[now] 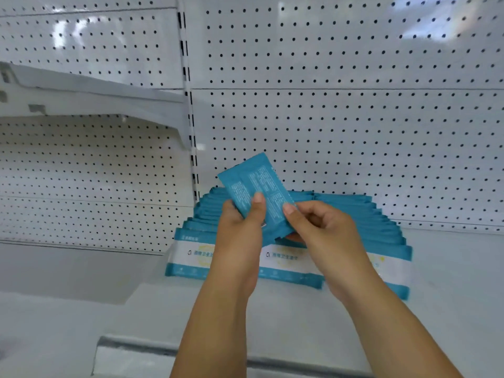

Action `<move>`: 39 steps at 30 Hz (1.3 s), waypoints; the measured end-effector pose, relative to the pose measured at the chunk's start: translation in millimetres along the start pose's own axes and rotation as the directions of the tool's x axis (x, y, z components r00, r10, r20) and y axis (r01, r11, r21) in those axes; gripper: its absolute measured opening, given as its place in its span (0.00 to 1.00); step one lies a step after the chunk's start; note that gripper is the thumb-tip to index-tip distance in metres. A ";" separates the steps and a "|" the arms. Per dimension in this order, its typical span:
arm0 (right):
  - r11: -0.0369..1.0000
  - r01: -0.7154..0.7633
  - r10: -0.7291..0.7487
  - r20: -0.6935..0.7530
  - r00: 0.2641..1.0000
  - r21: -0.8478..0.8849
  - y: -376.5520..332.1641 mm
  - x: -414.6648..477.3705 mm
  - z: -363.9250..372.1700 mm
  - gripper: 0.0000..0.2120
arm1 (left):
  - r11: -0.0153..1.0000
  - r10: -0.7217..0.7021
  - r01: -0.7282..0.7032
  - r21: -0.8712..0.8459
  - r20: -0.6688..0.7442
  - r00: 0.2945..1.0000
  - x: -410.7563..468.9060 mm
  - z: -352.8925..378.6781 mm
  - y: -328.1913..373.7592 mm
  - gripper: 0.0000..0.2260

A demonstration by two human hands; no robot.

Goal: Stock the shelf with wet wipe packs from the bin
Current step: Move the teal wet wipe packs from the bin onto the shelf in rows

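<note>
Left hand (240,233) and right hand (327,227) pinch a flat teal plastic wet wipe pack (259,186) by its lower end, likely orienting it to match the upright teal pack rows (387,236).

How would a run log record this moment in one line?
pack: tilted, above rows | left hand: holds pack | right hand: pinches pack | rows: standing on shelf

Held up and tilted, printed back toward the camera: a flat teal foil wet wipe pack (259,184). Pinched at its lower left by the left hand (240,227), thumb pressed on the face; gripped at its lower right edge by the right hand (324,230). Beneath, overlapping rows of teal-and-white packs (387,241) on the white metal shelf (450,268), in front of the white perforated back panel (354,105). At left, a higher white shelf (95,96) beside a slotted upright (188,105).
</note>
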State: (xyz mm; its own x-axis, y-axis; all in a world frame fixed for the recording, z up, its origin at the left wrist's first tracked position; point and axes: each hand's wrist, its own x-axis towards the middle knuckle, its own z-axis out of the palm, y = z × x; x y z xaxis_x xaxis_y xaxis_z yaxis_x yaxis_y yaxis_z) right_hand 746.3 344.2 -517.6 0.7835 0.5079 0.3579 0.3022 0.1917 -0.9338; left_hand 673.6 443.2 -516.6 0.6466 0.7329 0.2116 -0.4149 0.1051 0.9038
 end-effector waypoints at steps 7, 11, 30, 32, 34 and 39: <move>0.989 0.132 -0.140 -0.169 0.976 -0.062 -7.1 4.7 -42.2 0.02 | 0.995 0.000 -0.013 0.095 0.137 0.991 -8.9 32.9 -6.0 0.20; 0.985 0.129 -0.120 0.082 0.989 -0.114 -21.7 -6.8 -56.7 0.05 | 0.969 -0.120 0.168 -0.182 0.247 0.962 -13.4 46.4 -0.2 0.24; 0.996 0.071 -0.075 -0.079 0.994 -0.049 -17.3 -8.1 -102.0 0.06 | 0.987 -0.077 0.036 0.155 0.271 0.959 -20.3 55.3 -3.9 0.10; 0.986 0.099 -0.105 -0.035 0.994 -0.135 -17.2 -7.2 -109.1 0.07 | 0.978 -0.017 -0.045 0.202 0.295 0.955 -19.0 51.3 -2.0 0.10; 0.964 0.135 -0.137 0.005 0.991 -0.229 -15.3 -7.1 -113.6 0.10 | 0.919 -0.001 -0.137 0.369 0.350 0.937 -19.3 48.4 -2.1 0.10; 0.901 0.117 -0.082 0.100 0.992 -0.418 -7.7 -9.8 -127.2 0.13 | 0.796 -0.048 -0.194 0.574 0.379 0.924 -21.0 50.9 -16.1 0.08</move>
State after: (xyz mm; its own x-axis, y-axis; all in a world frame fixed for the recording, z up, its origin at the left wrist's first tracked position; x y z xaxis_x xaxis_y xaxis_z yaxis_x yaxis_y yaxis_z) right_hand 805.3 230.9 -513.5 0.6976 0.5722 0.4312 0.5906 -0.1186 -0.7982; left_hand 699.3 391.9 -516.7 0.8600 0.4176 0.2932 -0.0881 -0.4444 0.8915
